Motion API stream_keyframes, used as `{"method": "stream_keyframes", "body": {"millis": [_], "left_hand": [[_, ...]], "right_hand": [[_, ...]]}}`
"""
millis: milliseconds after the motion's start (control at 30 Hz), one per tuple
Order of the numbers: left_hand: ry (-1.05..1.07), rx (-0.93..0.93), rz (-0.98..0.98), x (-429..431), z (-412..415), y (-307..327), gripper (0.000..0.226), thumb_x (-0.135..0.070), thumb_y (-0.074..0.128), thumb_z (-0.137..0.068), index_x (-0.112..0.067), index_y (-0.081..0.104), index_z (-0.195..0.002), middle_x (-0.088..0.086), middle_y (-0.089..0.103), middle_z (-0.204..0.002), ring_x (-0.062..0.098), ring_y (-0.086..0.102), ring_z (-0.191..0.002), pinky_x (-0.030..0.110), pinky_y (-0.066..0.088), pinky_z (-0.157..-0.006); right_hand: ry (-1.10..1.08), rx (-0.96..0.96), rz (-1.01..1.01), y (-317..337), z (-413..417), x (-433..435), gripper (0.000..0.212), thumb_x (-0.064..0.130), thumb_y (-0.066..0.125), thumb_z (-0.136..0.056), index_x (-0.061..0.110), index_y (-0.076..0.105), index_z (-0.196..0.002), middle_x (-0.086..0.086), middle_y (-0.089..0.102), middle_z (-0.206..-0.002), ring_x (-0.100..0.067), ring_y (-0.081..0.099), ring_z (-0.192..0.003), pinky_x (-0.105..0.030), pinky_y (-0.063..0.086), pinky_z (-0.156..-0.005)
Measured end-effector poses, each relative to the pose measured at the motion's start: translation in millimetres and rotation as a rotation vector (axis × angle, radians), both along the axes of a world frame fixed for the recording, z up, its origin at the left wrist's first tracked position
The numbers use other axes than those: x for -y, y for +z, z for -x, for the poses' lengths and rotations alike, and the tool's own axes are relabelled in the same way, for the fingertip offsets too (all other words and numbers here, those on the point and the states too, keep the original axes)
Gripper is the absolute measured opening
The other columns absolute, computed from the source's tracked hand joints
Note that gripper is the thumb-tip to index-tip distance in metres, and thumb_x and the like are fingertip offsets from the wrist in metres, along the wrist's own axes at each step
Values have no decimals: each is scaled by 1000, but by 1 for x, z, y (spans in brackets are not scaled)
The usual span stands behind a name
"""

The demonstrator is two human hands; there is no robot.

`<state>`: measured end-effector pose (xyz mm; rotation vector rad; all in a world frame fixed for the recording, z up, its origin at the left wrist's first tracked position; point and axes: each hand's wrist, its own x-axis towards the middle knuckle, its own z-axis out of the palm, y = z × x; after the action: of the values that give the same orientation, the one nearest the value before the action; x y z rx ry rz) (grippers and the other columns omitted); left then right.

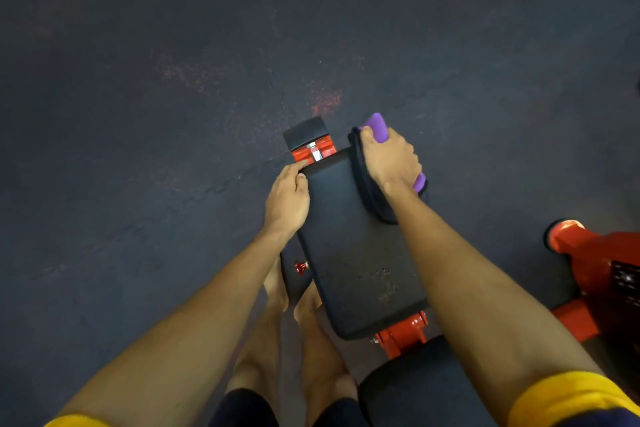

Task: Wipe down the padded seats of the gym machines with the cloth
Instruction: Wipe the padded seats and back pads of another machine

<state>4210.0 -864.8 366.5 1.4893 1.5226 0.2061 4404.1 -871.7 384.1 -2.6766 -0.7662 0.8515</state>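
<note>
1. Two hands are on the black padded seat [356, 253], which runs from near to far in the middle of the view, with its far end leaning slightly left.
2. Your right hand [389, 158] lies on the cloth [378, 126] at the seat's far right corner. Your fingers curl over the purple far edge and hold the cloth bunched against the pad, so this grip is closed around the cloth.
3. That cloth is purple with a dark side. A dark fold loops out from under your palm toward the middle of the seat, and a purple bit shows to the right of your wrist, at the pad's right edge.
4. Your left hand [287, 198] grips the seat's far left corner. The thumb is on the top surface, the fingers are curled round the left side, and the forefinger reaches along the far edge.
5. Just beyond that far edge you see a red frame [327, 146] with a silver bolt, and a small black pad [306, 132] farther still.
6. Toward its near end, the seat carries a scuffed, speckled patch.
7. A red knob [301, 267] sticks out to the left below the seat, close to your bare feet [277, 288] on the dark floor [138, 114].
8. A second black pad [426, 388] sits nearest you, right of your legs, with a red bracket [401, 333] between it and the seat.
</note>
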Motion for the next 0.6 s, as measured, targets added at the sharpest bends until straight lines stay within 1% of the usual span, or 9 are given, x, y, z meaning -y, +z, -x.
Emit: {"method": "stream_keyframes", "body": {"millis": [33, 100, 167, 200, 267, 333, 367, 500, 600], "left_hand": [[-79, -37, -27, -6, -5, 0, 43, -15, 34, -105, -19, 54, -143, -3, 52, -147, 18, 46, -136, 34, 35, -114], [-207, -120, -63, -16, -16, 4, 42, -16, 36, -104, -16, 54, -143, 2, 53, -148, 24, 48, -135, 37, 38, -109], [-294, -209, -78, -23, -27, 9, 42, -16, 38, -104, -14, 52, -143, 7, 52, -149, 29, 48, -134, 39, 38, -106], [-335, -242, -93, -25, -33, 11, 43, -16, 38, -103, -16, 51, -144, 6, 52, -149, 30, 48, -134, 40, 39, -106], [-391, -248, -124, -28, -38, 14, 46, -15, 39, -100, -22, 52, -143, 2, 53, -148, 27, 49, -133, 41, 40, -107], [-430, -235, -139, -32, -44, 14, 47, -14, 40, -98, -24, 54, -142, 0, 54, -147, 24, 49, -134, 40, 40, -110], [-455, -237, -147, -34, -48, 13, 46, -16, 40, -99, -23, 54, -142, 0, 54, -147, 23, 50, -134, 40, 39, -111], [-589, -226, -149, -38, -57, 11, 45, -27, 38, -104, -28, 47, -148, -3, 51, -150, 21, 49, -135, 41, 38, -110], [-590, -285, -205, -35, -59, 11, 46, -28, 37, -104, -30, 46, -149, -3, 53, -149, 23, 53, -131, 42, 42, -105]], "right_hand": [[108, 96, -25, 0, 7, 0, 51, 63, 43, -94, 22, 67, -115, -6, 68, -117, -37, 62, -110, -43, 44, -89], [455, 257, -158, -3, 28, 6, 53, 62, 44, -93, 21, 69, -114, -4, 69, -117, -32, 63, -110, -43, 45, -93], [594, 269, -212, -10, 27, 9, 56, 65, 40, -92, 22, 69, -113, -1, 71, -116, -30, 64, -109, -44, 46, -93], [545, 245, -197, -11, 20, 12, 57, 67, 39, -93, 22, 69, -112, -1, 70, -115, -30, 64, -107, -44, 48, -90], [312, 143, -110, -7, 9, 18, 57, 70, 38, -94, 23, 65, -112, -2, 68, -115, -32, 64, -105, -44, 50, -85], [64, 32, -57, -5, 1, 25, 58, 73, 37, -94, 24, 61, -112, -2, 67, -116, -34, 63, -106, -45, 50, -86], [-5, 11, -37, -4, 0, 30, 59, 75, 36, -94, 24, 60, -112, -3, 67, -116, -35, 63, -106, -45, 49, -86], [-71, 135, -51, -4, 13, 73, 61, 74, 35, -95, 23, 58, -116, -4, 68, -115, -32, 65, -104, -45, 52, -85], [-159, 179, -21, -10, 18, 84, 61, 71, 37, -96, 19, 61, -116, -6, 69, -114, -31, 65, -104, -45, 51, -89]]}}
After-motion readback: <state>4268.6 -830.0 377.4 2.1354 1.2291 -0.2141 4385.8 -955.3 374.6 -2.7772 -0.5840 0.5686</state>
